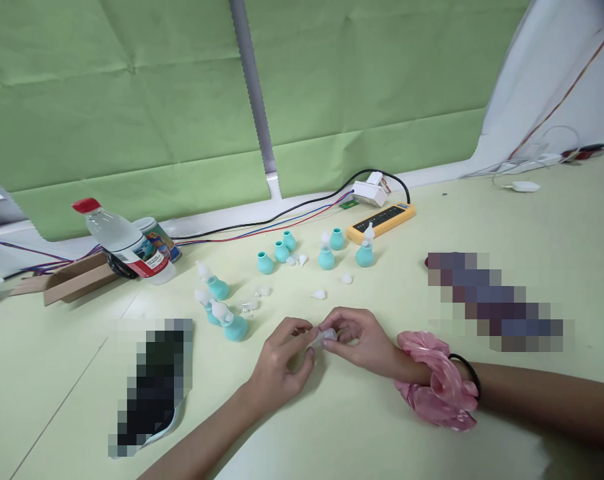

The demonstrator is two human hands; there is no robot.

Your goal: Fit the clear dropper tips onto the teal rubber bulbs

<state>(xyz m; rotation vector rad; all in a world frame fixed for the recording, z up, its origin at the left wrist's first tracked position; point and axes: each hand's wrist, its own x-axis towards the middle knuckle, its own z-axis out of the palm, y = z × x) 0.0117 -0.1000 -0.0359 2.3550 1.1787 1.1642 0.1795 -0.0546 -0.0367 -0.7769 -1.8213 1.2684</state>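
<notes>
Clear plastic tip (327, 337) lies sideways between our pinching hands: left hand (282, 363) grips at nine o'clock, right hand (365, 341) at three.

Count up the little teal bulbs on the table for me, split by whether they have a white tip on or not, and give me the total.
Teal bulbs with a white tip on: 5, e.g.
Teal bulbs without a tip: 4, e.g.
Total teal bulbs: 9
The left hand and right hand hold a small clear piece between them, not counted.
</notes>
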